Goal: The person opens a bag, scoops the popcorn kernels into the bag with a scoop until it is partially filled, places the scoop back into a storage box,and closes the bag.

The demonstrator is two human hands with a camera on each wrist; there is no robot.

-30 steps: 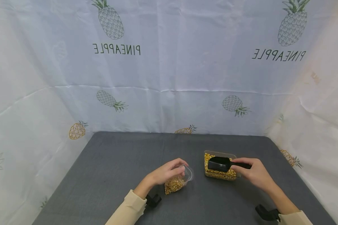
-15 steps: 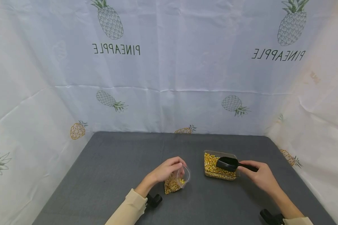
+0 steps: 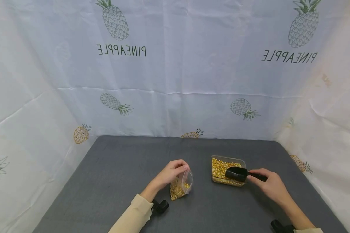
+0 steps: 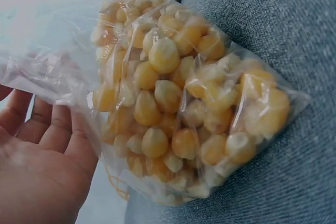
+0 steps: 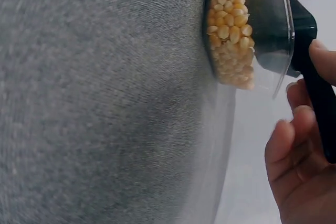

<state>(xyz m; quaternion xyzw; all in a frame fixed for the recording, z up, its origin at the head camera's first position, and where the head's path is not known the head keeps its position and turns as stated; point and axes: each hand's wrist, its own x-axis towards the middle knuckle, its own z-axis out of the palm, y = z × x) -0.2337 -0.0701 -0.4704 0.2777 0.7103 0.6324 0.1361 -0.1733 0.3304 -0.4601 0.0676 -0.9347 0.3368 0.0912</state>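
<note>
My left hand [image 3: 171,172] pinches the top edge of a clear plastic bag [image 4: 173,93] partly filled with yellow corn kernels [image 3: 176,191]. The bag's mouth gapes toward the right. In the right wrist view, thumb and fingers of my right hand [image 5: 307,166] hold a black scoop [image 5: 273,30] by its handle. Its blade dips inside a clear rectangular container [image 3: 228,159] of corn kernels [image 3: 220,167], close against the kernels. The container's wall stands between blade and camera in the right wrist view.
Both bag and container stand on a dark grey tabletop [image 3: 128,168], the container to the right of the bag. A white curtain [image 3: 175,64] printed with pineapples hangs behind the table and along its sides.
The scoop and right hand have moved right and lower over the container. My left hand has shifted slightly left and away from me, and the bag's mouth stands more upright.
</note>
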